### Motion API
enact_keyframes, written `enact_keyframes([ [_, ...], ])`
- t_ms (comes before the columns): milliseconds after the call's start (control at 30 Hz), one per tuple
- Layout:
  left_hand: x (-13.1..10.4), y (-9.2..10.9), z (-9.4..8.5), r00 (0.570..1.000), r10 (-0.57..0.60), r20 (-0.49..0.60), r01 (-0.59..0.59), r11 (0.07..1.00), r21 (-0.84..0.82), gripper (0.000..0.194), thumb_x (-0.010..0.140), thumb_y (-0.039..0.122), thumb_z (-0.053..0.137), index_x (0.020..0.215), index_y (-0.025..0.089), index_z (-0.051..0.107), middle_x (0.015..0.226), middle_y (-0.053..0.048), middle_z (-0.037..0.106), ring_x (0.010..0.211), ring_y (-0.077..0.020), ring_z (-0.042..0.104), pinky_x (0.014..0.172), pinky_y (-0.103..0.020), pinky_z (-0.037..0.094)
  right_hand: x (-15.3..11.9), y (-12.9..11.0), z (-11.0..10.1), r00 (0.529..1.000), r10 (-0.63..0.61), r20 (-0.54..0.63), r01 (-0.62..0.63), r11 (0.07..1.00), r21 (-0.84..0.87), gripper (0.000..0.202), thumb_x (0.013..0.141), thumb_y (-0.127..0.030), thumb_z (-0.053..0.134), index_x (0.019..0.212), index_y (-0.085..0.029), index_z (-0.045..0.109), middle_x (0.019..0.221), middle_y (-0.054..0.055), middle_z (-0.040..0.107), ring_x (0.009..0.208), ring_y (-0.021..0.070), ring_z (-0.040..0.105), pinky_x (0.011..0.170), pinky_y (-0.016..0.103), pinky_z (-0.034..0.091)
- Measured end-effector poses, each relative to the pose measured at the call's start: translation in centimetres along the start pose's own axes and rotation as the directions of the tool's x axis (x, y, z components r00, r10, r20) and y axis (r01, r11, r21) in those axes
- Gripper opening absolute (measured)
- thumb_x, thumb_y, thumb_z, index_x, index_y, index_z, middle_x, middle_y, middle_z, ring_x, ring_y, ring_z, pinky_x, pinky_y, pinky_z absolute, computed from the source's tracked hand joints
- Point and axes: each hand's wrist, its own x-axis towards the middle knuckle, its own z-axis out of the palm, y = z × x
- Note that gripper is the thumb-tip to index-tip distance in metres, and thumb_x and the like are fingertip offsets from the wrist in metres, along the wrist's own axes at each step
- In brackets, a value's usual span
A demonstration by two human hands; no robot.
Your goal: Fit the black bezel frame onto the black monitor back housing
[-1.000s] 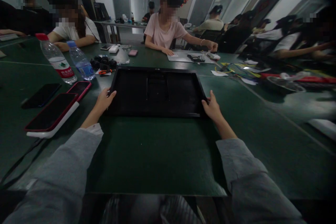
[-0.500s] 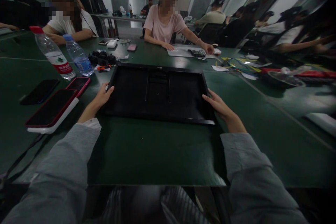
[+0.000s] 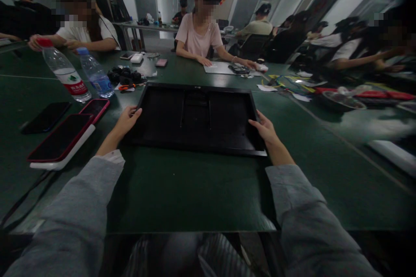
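Note:
A black rectangular frame (image 3: 224,117), like a monitor housing with a recessed middle, lies on the green table (image 3: 188,194) in front of me. My left hand (image 3: 126,122) grips its left edge, thumb on top and the other fingers around the side. At the right edge, my right hand (image 3: 264,129) holds it in the same way, thumb over the rim. The undersides of both grips are hidden by the frame.
Left are two bottles (image 3: 73,84) (image 3: 101,84), a red-cased phone (image 3: 61,136) on a white object and a black phone (image 3: 47,117). Black items (image 3: 125,75) lie behind. Across sits a person (image 3: 201,37); cables (image 3: 286,83) and a bowl (image 3: 341,100) lie right.
The view has shifted slightly. The person across has drawn an arm in, and a person's hand now shows by the red-capped bottle. Both my hands keep their hold on the frame.

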Motion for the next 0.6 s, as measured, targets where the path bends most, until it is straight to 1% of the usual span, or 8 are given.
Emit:
enact_keyframes([
  [100, 0.3, 0.1, -0.4, 0.997, 0.019, -0.077, -0.017, 0.999, 0.028, 0.033, 0.09, 0.037, 0.069, 0.116, 0.018, 0.067, 0.118, -0.013, 0.074, 0.108, -0.0262, 0.073, 0.104, -0.046, 0.057, 0.0, 0.0, -0.4, 0.998, -0.049, -0.044, 0.049, 0.999, 0.011, 0.082, 0.065, -0.047, 0.087, 0.143, -0.029, 0.07, 0.133, 0.006, 0.077, 0.129, 0.0323, 0.07, 0.115, 0.053, 0.056],
  [167, 0.4, 0.0, -0.9, 0.992, 0.032, -0.12, -0.025, 0.998, 0.06, 0.031, 0.086, 0.035, 0.07, 0.112, 0.018, 0.068, 0.116, -0.012, 0.074, 0.104, -0.0254, 0.073, 0.102, -0.045, 0.058, 0.1, 0.2, -0.9, 0.993, -0.065, -0.1, 0.067, 0.998, 0.012, 0.078, 0.064, -0.046, 0.085, 0.139, -0.028, 0.072, 0.132, 0.006, 0.077, 0.129, 0.0324, 0.069, 0.116, 0.054, 0.055],
  [233, 0.4, -0.3, -1.3, 0.991, 0.03, -0.129, -0.016, 0.994, 0.106, 0.026, 0.081, 0.035, 0.073, 0.102, 0.02, 0.068, 0.109, -0.009, 0.075, 0.101, -0.0263, 0.074, 0.101, -0.044, 0.057, 0.2, 0.5, -1.7, 0.982, -0.06, -0.179, 0.062, 0.998, 0.004, 0.073, 0.063, -0.043, 0.083, 0.134, -0.027, 0.073, 0.13, 0.006, 0.077, 0.129, 0.032, 0.069, 0.117, 0.055, 0.053],
  [267, 0.4, -0.5, -1.5, 0.993, 0.018, -0.115, -0.004, 0.992, 0.125, 0.025, 0.079, 0.036, 0.075, 0.097, 0.02, 0.068, 0.104, -0.009, 0.075, 0.1, -0.0272, 0.074, 0.1, -0.044, 0.058, 0.3, 0.7, -2.2, 0.972, -0.05, -0.229, 0.051, 0.999, 0.001, 0.07, 0.062, -0.04, 0.081, 0.131, -0.027, 0.074, 0.129, 0.006, 0.077, 0.128, 0.0314, 0.069, 0.118, 0.055, 0.052],
  [367, 0.5, -0.9, -1.6, 0.999, -0.014, -0.048, 0.022, 0.987, 0.158, 0.03, 0.072, 0.043, 0.08, 0.089, 0.021, 0.07, 0.093, -0.007, 0.075, 0.095, -0.0292, 0.075, 0.096, -0.045, 0.058, 0.3, 1.0, -4.2, 0.919, 0.02, -0.394, -0.016, 1.0, 0.013, 0.064, 0.06, -0.031, 0.078, 0.123, -0.025, 0.073, 0.122, 0.005, 0.077, 0.122, 0.0291, 0.07, 0.119, 0.052, 0.05],
  [467, 0.6, -1.2, -1.7, 1.0, 0.0, -0.011, 0.002, 0.985, 0.175, 0.036, 0.068, 0.049, 0.082, 0.088, 0.021, 0.072, 0.089, -0.007, 0.076, 0.092, -0.0294, 0.075, 0.093, -0.044, 0.058, -0.2, 1.1, -6.7, 0.848, 0.066, -0.526, -0.066, 0.998, 0.019, 0.061, 0.06, -0.025, 0.075, 0.121, -0.022, 0.07, 0.118, 0.005, 0.077, 0.115, 0.0267, 0.071, 0.116, 0.046, 0.052],
  [533, 0.5, -1.2, -1.7, 1.0, 0.015, -0.008, -0.014, 0.982, 0.189, 0.036, 0.067, 0.051, 0.082, 0.086, 0.022, 0.073, 0.087, -0.007, 0.076, 0.09, -0.0295, 0.075, 0.091, -0.043, 0.058, -0.7, 1.0, -8.3, 0.806, 0.067, -0.588, -0.078, 0.997, 0.006, 0.06, 0.061, -0.023, 0.074, 0.121, -0.023, 0.068, 0.118, 0.006, 0.077, 0.115, 0.0275, 0.071, 0.114, 0.046, 0.053],
  [600, 0.4, -1.1, -1.8, 0.999, 0.027, -0.017, -0.023, 0.98, 0.2, 0.034, 0.067, 0.05, 0.082, 0.084, 0.022, 0.073, 0.086, -0.007, 0.076, 0.089, -0.0294, 0.074, 0.09, -0.043, 0.057, -1.3, 0.9, -9.8, 0.754, 0.063, -0.654, -0.089, 0.996, -0.006, 0.058, 0.062, -0.021, 0.074, 0.12, -0.024, 0.068, 0.122, 0.008, 0.077, 0.119, 0.0309, 0.07, 0.114, 0.047, 0.052],
])
